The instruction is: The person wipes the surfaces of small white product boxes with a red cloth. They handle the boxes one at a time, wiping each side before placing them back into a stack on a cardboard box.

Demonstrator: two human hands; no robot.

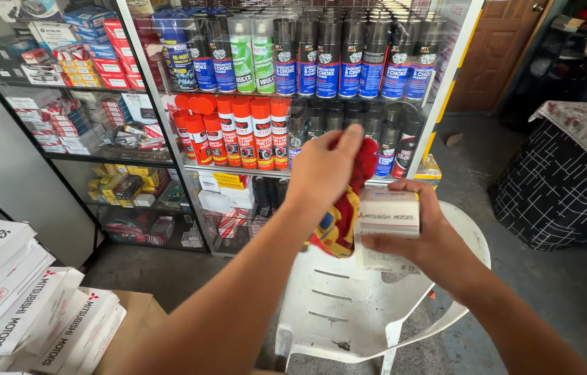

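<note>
Left of my grip, white boxes (22,305) sit stacked, apparently not yet handled. My left hand (325,170) is bunched tight around a red and yellow rag (339,222), pressing it on the small white box (387,215). My right hand (411,236) pinches that box from below, over the white chair (349,298). Box's long axis runs left-right. Wiping looks midway, I judge.

The soft red and yellow cloth (339,222) looks crumpled, the small white box (387,215) is smooth matt cardboard, the white chair (349,298) is scuffed plastic, and the spray cans (307,59) are shiny metal.
</note>
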